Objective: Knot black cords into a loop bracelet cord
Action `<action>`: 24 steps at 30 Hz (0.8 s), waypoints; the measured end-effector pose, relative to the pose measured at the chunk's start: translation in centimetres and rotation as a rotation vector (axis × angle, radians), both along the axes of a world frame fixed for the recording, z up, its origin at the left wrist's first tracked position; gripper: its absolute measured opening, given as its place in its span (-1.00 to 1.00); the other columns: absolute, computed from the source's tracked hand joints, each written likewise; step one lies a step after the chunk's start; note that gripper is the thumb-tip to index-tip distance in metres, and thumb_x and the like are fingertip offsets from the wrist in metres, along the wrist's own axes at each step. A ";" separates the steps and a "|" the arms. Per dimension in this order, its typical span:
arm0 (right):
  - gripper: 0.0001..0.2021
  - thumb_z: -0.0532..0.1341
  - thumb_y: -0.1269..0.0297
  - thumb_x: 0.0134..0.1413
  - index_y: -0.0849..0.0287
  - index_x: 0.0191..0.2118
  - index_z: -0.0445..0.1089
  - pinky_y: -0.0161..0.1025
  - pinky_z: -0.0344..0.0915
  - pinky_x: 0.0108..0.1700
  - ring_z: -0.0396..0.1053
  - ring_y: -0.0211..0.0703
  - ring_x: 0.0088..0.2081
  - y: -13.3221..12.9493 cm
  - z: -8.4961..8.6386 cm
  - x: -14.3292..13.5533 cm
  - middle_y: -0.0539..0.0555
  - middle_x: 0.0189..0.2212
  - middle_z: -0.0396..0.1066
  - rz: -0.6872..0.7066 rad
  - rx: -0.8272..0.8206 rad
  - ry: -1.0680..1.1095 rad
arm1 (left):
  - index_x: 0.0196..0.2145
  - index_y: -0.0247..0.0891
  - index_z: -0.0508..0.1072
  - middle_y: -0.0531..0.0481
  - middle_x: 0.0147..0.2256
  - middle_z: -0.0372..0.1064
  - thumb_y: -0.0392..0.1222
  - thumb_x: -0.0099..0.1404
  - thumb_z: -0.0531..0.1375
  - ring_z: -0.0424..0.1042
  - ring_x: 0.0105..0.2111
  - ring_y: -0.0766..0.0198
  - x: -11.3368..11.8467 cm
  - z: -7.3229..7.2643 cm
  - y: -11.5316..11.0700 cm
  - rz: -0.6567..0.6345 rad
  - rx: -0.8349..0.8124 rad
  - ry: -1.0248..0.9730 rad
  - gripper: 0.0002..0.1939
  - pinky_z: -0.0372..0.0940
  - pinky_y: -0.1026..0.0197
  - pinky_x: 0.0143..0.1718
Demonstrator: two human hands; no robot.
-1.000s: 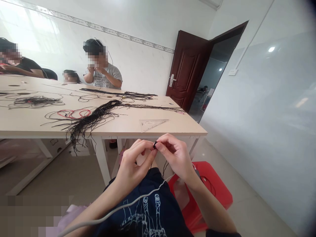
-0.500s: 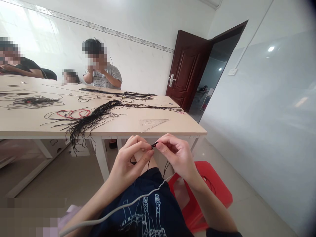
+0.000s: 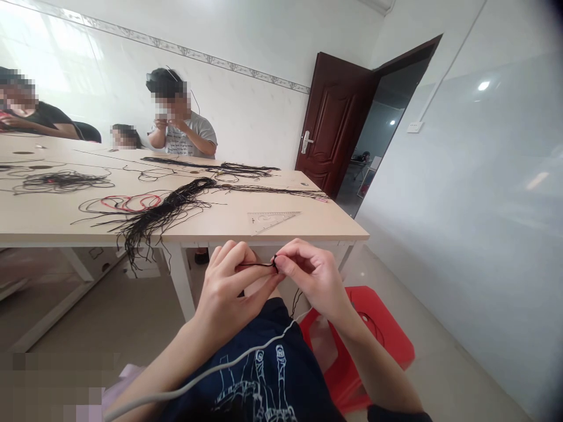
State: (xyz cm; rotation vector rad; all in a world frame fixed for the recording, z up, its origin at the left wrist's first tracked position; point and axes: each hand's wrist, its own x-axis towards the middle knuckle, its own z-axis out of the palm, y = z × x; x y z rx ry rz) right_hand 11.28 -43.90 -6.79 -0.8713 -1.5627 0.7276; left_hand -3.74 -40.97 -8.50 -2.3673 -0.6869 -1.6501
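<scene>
We've got the cord at lower centre, pinched by left hand and right hand, close together, likely for fine control; bundle left of centre on table, presumably for easy reach

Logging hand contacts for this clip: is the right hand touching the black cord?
Touching: the head view shows the right hand pinching the black cord at its fingertips.

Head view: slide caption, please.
Bare left hand and right hand pinch a thin black cord near a white-legged beige table.
</scene>
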 end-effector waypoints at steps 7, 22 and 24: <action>-0.87 0.16 0.29 0.08 0.19 -0.43 0.35 -0.40 0.19 -0.46 0.24 -0.33 -0.47 0.0 0.0 0.3 -0.03 -0.49 0.29 -0.017 0.020 -0.058 | -0.40 -0.24 0.37 0.06 -0.50 0.28 -0.20 0.25 0.10 0.27 -0.53 0.36 -0.2 0.4 -1.1 -0.286 -0.613 -0.185 -0.90 0.19 0.29 -0.54; -0.88 0.16 0.29 0.08 0.18 -0.42 0.35 -0.37 0.21 -0.44 0.25 -0.31 -0.44 0.0 -0.2 0.3 -0.01 -0.48 0.27 -0.002 0.031 -0.096 | -0.39 -0.25 0.39 0.06 -0.43 0.32 -0.32 0.10 0.25 0.34 -0.41 0.37 0.9 0.0 -1.1 -0.437 -0.699 -0.463 -0.91 0.31 0.32 -0.39; -0.89 0.16 0.31 0.08 0.18 -0.42 0.35 -0.38 0.22 -0.42 0.27 -0.31 -0.43 0.0 -0.2 0.3 -0.02 -0.47 0.28 -0.003 0.039 -0.086 | -0.39 -0.25 0.39 0.07 -0.42 0.32 -0.34 0.09 0.25 0.36 -0.40 0.39 1.1 -0.1 -1.2 -0.461 -0.729 -0.476 -0.89 0.32 0.35 -0.37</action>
